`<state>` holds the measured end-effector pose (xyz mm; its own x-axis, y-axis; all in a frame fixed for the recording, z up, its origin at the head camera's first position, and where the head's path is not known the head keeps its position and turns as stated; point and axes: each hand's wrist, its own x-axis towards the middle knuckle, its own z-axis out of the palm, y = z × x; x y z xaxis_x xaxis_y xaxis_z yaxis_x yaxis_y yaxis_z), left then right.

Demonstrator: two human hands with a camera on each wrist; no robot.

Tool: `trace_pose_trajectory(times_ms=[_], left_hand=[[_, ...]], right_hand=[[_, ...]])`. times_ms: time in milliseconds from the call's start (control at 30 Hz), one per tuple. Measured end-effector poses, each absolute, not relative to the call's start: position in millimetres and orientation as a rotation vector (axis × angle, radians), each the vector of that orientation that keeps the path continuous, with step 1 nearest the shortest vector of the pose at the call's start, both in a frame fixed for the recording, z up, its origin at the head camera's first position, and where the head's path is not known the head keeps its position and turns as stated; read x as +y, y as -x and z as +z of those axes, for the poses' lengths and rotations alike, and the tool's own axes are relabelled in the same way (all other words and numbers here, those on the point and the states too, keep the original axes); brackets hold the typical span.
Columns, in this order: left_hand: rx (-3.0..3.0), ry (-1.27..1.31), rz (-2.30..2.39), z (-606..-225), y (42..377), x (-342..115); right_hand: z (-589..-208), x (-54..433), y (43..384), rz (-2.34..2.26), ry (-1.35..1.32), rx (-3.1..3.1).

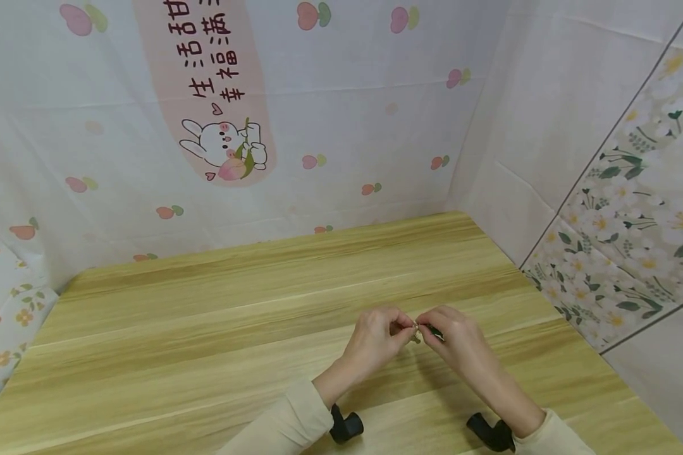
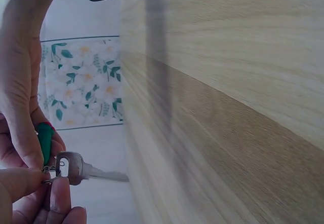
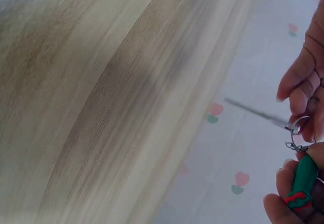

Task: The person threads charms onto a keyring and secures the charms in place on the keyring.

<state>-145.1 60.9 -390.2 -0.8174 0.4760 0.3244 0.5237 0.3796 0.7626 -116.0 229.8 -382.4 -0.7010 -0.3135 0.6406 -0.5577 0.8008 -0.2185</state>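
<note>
Above the table, my left hand (image 1: 374, 333) and right hand (image 1: 460, 335) meet fingertip to fingertip over a small keychain. A silver metal key (image 2: 75, 168) hangs from a thin split ring (image 3: 294, 133), its blade pointing away from the fingers. My left thumb and fingers pinch the ring. On the other side, my right hand pinches the short chain (image 3: 298, 147) where it joins the ring. A green charm with a red band (image 3: 305, 176) lies against the right fingers. The fingertips partly hide the ring.
A wood-grain table (image 1: 216, 328) spreads under both hands. Patterned white cloth (image 1: 341, 114) hangs behind it, and a floral panel (image 1: 632, 208) stands at the right. Black wrist mounts (image 1: 346, 426) sit near both sleeves.
</note>
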Motion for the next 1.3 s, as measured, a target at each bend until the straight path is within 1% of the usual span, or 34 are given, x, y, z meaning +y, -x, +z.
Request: trace_pose_trajectory(times_ms=[233,433,667,833,1100,1300], left_hand=[[-2.595,0.849,-1.602,-388.1,144.1,60.1],[-2.569,0.796,-1.59,-389.8,143.8,60.7],[-2.543,0.802,-1.566,-391.3,144.0,60.4],[-2.536,0.813,-1.593,-392.0,143.7,59.6],[-2.573,0.856,-1.685,-391.0,143.4,58.1],[-2.574,0.872,-1.658,-391.2,144.2,57.6]], right_hand=[[-383.1,228.0,113.7,0.617,-0.615,-2.432],[-381.6,228.0,113.5,0.717,-0.545,-2.507],[-381.9,228.0,113.7,0.739,-0.494,-2.529],[-383.0,228.2,114.3,0.737,-0.517,-2.497],[-384.3,226.5,113.4,0.588,-0.65,-2.373],[-383.6,225.1,113.7,0.576,-0.655,-2.359]])
